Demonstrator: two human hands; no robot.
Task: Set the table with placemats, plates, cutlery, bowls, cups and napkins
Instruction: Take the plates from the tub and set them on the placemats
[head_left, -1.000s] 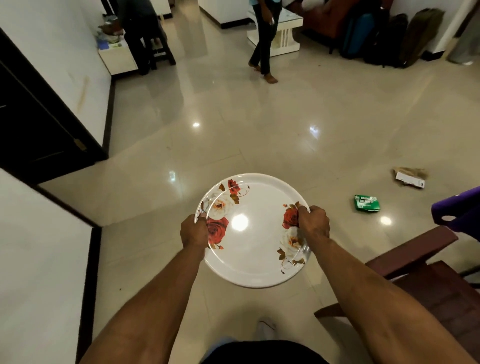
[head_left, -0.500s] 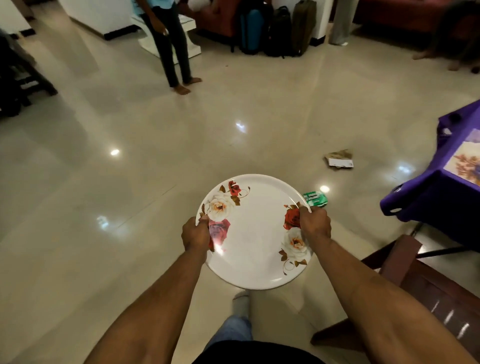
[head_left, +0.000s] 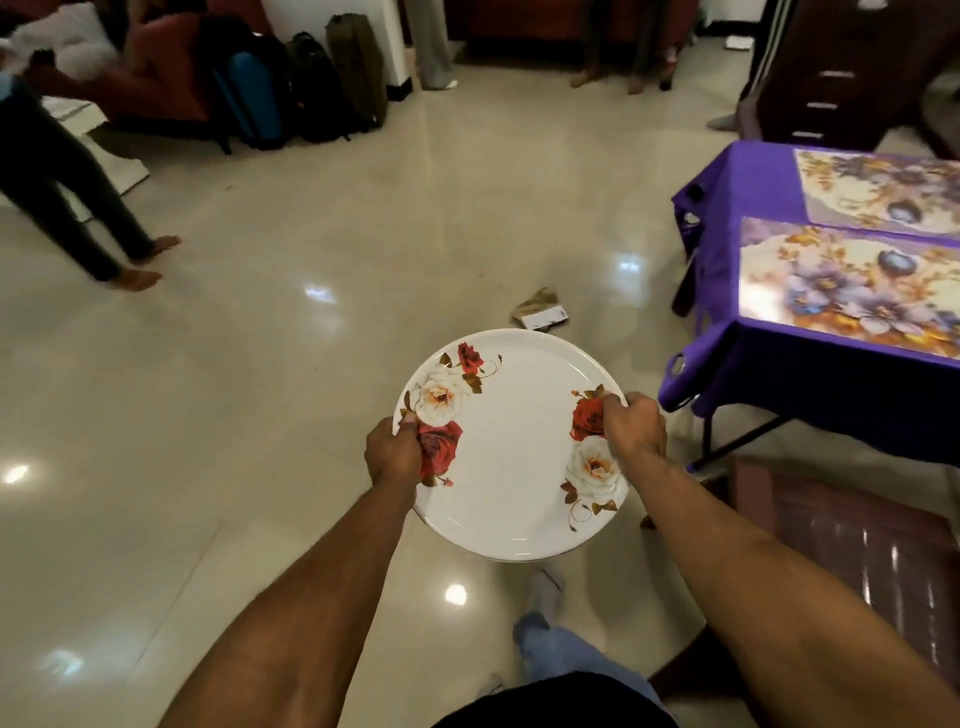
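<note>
While the round white rose-printed plate (head_left: 511, 447) is carried above the floor, left hand (head_left: 393, 451) and right hand (head_left: 635, 428) each grip its rim. Next, I judge: setting it on the near floral placemat (head_left: 841, 291) of the purple-clothed desk (head_left: 727, 332).

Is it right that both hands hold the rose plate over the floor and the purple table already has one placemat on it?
Not quite. The head view shows two placemats on the table, not one. The rest holds: the left hand and right hand hold the plate over the floor.
</note>
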